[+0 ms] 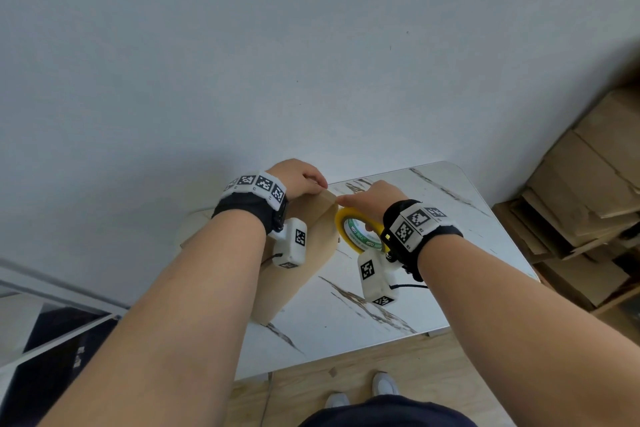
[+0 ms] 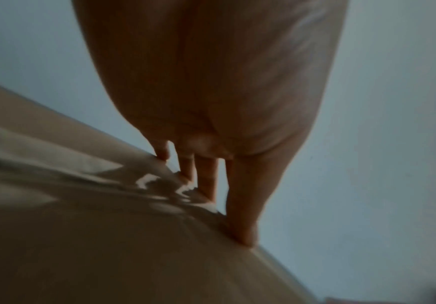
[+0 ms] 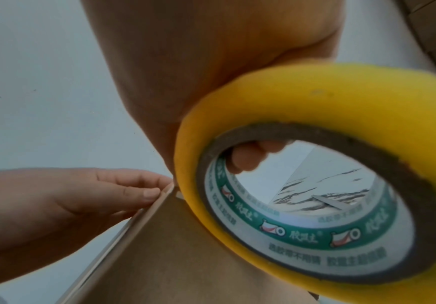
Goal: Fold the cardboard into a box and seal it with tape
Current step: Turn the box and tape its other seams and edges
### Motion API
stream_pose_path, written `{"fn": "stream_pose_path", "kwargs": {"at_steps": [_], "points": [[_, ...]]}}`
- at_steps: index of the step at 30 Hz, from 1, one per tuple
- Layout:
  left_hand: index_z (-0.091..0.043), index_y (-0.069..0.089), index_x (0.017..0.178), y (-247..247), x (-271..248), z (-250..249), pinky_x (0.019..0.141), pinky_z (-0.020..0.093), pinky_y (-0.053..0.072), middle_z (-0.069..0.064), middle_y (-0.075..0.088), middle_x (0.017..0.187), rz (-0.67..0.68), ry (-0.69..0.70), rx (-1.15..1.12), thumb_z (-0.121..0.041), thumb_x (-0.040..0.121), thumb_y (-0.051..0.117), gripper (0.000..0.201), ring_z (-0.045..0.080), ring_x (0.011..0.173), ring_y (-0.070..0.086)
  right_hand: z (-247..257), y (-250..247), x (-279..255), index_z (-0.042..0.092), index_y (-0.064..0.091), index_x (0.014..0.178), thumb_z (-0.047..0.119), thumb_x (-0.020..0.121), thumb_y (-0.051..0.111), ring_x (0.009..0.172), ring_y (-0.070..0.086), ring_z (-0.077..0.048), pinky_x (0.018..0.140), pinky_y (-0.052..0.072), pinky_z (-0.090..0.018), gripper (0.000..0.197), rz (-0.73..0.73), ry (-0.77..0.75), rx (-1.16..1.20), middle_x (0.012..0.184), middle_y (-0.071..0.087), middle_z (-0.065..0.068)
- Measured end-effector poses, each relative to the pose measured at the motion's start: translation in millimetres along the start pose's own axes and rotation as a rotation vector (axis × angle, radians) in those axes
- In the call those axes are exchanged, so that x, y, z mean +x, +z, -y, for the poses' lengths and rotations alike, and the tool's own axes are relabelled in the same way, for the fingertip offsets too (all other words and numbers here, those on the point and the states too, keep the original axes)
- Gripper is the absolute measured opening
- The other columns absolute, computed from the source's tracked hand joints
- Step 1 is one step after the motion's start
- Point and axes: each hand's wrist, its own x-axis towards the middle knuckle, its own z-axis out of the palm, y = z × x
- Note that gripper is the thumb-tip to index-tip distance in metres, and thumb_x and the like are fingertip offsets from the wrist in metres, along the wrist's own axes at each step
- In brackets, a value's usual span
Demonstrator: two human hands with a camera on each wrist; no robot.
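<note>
Cardboard box (image 1: 304,253) stands on the marbled surface (image 1: 450,253); left hand (image 1: 298,178) fingers (image 2: 208,181) press straight on its top edge, right hand (image 1: 375,199) fingers (image 3: 248,158) hook the tape roll (image 1: 360,230) beside it.

Head view evenly lit, soft daylight, faint shadows on table (image 1: 398,315), strong wide-angle bending at edges. Left wrist view dim, soft, smeared; white glare patches on box (image 2: 108,246). Right wrist view brighter, tape roll (image 3: 315,115) near lens blurred, its inner print sharp, palm in shade
</note>
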Motion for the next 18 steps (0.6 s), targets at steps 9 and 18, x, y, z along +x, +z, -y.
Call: {"fn": "stream_pose_path", "kwargs": {"at_steps": [9,18], "points": [[-0.035,0.066,0.109,1.6,4.9,6.4,0.103,0.038,0.042,-0.005,0.06,0.124,-0.027,-0.061,0.014,-0.035,0.093,0.053,0.021,0.018,0.116,0.053,-9.4,-0.4,8.6,0.013,0.051,0.065,0.053,0.085,0.054,0.058,0.053,-0.017,0.057,0.04,-0.027,0.045,-0.018,-0.073,0.018,0.06,0.059,0.0],[-0.031,0.068,0.11,-0.3,9.5,-8.0,0.112,0.048,0.027,-0.004,0.061,0.127,-0.226,-0.333,0.047,-0.021,0.092,0.049,0.028,0.025,0.121,0.053,-3.9,-8.2,22.7,0.018,0.063,0.104,0.036,0.091,0.053,0.087,0.056,-0.018,0.069,0.039,-0.027,0.024,-0.17,-0.259,0.111,0.099,0.06,0.001]]}}
